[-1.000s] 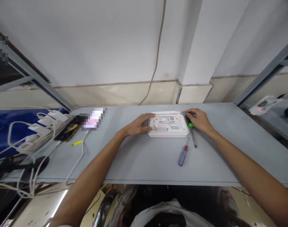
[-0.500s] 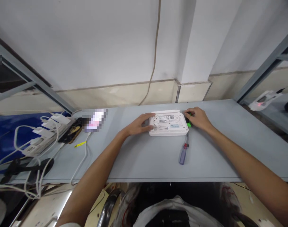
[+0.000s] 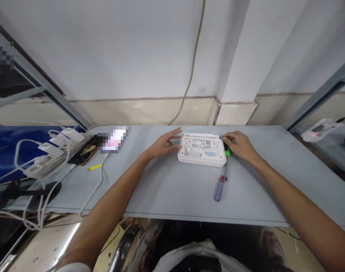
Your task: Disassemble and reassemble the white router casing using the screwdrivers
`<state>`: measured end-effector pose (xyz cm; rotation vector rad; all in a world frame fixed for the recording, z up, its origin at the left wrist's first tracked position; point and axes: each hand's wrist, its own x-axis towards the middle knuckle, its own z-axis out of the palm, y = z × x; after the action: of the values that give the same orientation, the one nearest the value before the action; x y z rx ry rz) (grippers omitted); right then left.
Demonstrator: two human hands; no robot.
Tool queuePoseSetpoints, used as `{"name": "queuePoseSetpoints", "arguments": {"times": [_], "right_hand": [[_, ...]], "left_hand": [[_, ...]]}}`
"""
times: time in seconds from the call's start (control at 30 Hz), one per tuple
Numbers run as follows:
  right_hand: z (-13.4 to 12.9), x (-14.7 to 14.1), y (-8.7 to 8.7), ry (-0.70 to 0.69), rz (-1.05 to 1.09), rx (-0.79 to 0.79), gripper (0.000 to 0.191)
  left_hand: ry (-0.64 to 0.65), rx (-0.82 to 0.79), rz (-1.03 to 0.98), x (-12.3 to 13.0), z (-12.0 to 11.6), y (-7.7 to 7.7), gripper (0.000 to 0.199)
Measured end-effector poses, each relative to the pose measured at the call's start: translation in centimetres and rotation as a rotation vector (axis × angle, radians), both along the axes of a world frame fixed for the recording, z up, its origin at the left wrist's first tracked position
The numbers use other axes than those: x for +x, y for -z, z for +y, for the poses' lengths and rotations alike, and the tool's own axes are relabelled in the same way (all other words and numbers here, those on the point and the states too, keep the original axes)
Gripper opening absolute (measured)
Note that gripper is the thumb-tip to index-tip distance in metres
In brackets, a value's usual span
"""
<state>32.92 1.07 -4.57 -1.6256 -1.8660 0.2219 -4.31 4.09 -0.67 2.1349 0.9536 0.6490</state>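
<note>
A white router-like box [image 3: 202, 150] lies flat on the table with its labelled, vented underside up. My left hand [image 3: 163, 145] is at its left end, fingers spread, the fingertips close to the casing; whether they touch it I cannot tell. At the right end, my right hand [image 3: 237, 142] has its fingers closed round the black and green handle of a screwdriver [image 3: 228, 153], whose shaft points toward me. A second screwdriver [image 3: 218, 189] with a clear purple handle lies just in front, its shaft beside the first one's.
On the left are a white power strip [image 3: 44, 160] with several plugs and cables, a dark phone [image 3: 85, 151] and a lit phone [image 3: 114, 140] on a white cable. A blue bag-like thing [image 3: 8, 145] lies behind the strip. Metal posts [image 3: 316, 102] flank the table [image 3: 172, 192].
My left hand has loosened from the router's left end, its fingers now more spread. The right hand stays at the green and black screwdriver. The whole view has shifted slightly.
</note>
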Motion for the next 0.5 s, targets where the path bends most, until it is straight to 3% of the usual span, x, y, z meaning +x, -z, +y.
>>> {"name": "queuePoseSetpoints", "arguments": {"times": [0.13,0.2,0.27,0.37,0.5], "right_hand": [[-0.2,0.3,-0.2,0.026,0.000,0.064,0.037],[-0.3,0.3,-0.4,0.027,0.002,0.096,0.037],[-0.4,0.0,-0.7,0.009,0.000,0.124,0.035],[-0.9,-0.7,-1.2,-0.031,-0.010,0.151,0.034],[-1.8,-2.0,-1.9,-0.140,-0.026,0.162,0.035]], "left_hand": [[-0.337,0.060,-0.026,-0.9,1.2,0.8,0.054],[-0.420,0.081,0.017,-0.9,1.2,1.0,0.044],[-0.384,0.090,0.038,-0.5,0.8,0.9,0.041],[-0.194,0.086,0.038,0.5,-0.5,0.4,0.052],[0.031,0.077,0.055,1.5,-1.8,0.3,0.108]]}}
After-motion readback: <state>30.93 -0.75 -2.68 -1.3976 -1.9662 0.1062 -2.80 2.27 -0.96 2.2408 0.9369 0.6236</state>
